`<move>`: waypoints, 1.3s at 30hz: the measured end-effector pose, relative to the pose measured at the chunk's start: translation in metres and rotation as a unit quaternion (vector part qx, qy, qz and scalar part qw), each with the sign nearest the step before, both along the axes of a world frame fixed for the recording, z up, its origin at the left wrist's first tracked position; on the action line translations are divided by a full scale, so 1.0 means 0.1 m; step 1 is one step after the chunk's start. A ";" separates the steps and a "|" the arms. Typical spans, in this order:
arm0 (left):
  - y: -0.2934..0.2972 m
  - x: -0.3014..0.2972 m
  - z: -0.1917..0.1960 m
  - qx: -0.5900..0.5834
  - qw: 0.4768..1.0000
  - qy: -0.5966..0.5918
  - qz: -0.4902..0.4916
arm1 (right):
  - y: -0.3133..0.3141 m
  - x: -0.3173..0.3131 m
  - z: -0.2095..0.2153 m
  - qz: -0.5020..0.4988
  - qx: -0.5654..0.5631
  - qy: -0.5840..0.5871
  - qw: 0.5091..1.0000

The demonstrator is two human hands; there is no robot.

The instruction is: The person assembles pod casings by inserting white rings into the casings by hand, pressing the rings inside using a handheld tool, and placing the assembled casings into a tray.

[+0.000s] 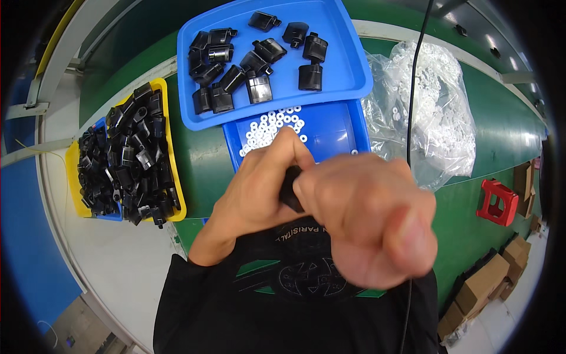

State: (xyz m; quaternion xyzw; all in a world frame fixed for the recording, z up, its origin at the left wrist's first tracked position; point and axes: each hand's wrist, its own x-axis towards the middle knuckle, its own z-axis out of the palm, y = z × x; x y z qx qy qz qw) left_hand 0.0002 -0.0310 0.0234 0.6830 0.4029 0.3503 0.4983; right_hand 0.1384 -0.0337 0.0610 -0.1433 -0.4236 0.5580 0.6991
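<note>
Here, pale lettering (303, 232) on blk shirt (295, 321); hands (250, 183) (368, 212) at blk part (289, 190).

My left hand (253, 180) is curled, my bare left forearm (207, 245) slanting up and rightward to it. My right hand (368, 215), blurred and closer to the camera, is balled beside it; whether they touch I can't tell.

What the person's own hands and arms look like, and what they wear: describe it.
The left hand and right hand are bare, with no gloves visible; the right is blurred. The left forearm is also bare. The black top carries green patches and pale printed designs; its sleeve ends are unclear.
</note>
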 end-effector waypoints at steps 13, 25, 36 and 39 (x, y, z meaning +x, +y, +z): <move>0.81 -0.12 -0.11 0.185 0.971 0.124 0.090 | 0.06 0.72 -0.29 -0.067 -0.017 -0.463 0.883; 3.68 0.84 -0.58 0.271 0.915 0.295 0.043 | -0.29 0.73 -1.13 -0.061 0.090 -0.672 0.733; 3.82 1.21 -0.98 0.383 0.837 0.391 0.009 | -0.33 0.68 -1.29 -0.116 0.097 -0.774 0.615; 3.26 1.06 -0.40 0.296 0.883 0.364 -0.030 | -0.29 0.72 -1.28 -0.097 0.101 -0.769 0.624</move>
